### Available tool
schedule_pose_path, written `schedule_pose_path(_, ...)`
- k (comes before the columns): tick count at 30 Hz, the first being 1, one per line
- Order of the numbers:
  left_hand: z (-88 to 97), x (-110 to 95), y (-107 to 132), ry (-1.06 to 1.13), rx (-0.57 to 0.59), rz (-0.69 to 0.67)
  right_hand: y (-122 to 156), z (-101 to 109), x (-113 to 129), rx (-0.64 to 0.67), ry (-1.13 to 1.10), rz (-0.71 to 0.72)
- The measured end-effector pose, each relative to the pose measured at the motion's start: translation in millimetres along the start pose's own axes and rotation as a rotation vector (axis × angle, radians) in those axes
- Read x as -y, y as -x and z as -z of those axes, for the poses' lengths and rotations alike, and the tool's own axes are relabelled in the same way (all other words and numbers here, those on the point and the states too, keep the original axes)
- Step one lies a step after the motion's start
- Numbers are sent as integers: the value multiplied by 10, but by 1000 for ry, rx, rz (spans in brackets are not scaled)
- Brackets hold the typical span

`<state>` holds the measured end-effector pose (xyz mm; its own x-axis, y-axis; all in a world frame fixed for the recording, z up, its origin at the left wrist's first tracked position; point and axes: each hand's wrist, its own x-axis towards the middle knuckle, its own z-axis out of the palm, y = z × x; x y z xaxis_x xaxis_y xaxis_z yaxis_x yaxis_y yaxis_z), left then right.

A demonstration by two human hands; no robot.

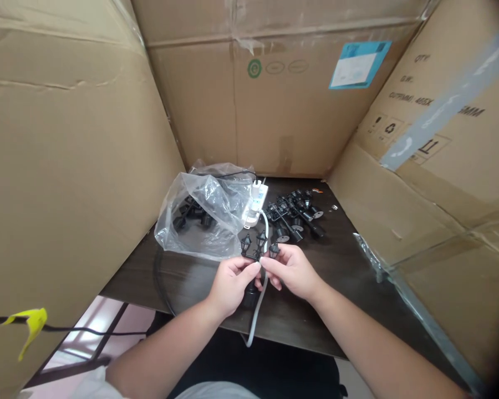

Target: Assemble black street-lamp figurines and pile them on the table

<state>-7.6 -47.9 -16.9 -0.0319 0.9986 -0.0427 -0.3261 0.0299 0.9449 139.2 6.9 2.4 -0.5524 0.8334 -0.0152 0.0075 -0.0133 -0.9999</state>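
A small black model street lamp (pixel 245 244) with lantern heads stands upright between my hands, over the front part of the dark table. My left hand (pixel 229 284) is closed on its post just below the heads, thumb in front. My right hand (pixel 295 270) pinches the lamp at its right side, by the rightmost lantern (pixel 274 251). Fingers hide the joint, so I cannot tell whether that lantern is attached. The lamp's round base (pixel 250 297) shows below my left fingers.
Beyond my hands lie a white power strip (pixel 258 195) with its cable (pixel 255 321), a pile of similar black lamps (pixel 293 213), and a clear plastic bag (pixel 208 191) with black pieces in it. Cardboard walls (pixel 266 122) enclose the dark table (pixel 316 310) on three sides.
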Motion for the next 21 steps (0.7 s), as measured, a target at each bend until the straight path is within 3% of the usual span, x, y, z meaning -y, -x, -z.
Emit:
schedule_pose_path(3,-2,2,3,75,-38,25,28,-24,5,-55,180,119)
schedule_pose_path(8,1,0,1,201,-34,106,15,8,-39,-117,684,704)
schedule_pose_path(10,9,3,2,210,-33,113,4,15,-53,-118,707,802)
schedule_pose_path(13,28,18,17,163,-50,40,15,-7,-37,-122,559,657)
schedule_pose_path(18,66,30,72,-8,-31,-145,39,-47,-12,21,-19,69)
schedule_pose_path(21,83,32,88,-38,-36,-177,22,-57,-30,107,-227,-43)
